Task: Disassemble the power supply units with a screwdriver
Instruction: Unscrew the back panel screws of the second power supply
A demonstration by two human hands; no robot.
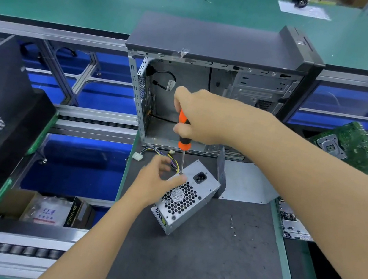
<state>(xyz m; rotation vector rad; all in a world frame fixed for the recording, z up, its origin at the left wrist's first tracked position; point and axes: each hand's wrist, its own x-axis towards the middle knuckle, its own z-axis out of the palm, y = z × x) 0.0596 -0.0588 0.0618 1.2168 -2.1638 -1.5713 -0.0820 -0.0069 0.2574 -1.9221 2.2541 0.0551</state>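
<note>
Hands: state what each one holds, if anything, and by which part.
The right hand grips the screwdriver by its orange handle. The left hand steadies the power supply unit at its upper left corner; the grip is blurred.

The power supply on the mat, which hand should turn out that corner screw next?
Right. The right hand already grips the screwdriver, whose tip sits at the upper corner of the power supply. The left hand is better used steadying the casing.
</note>
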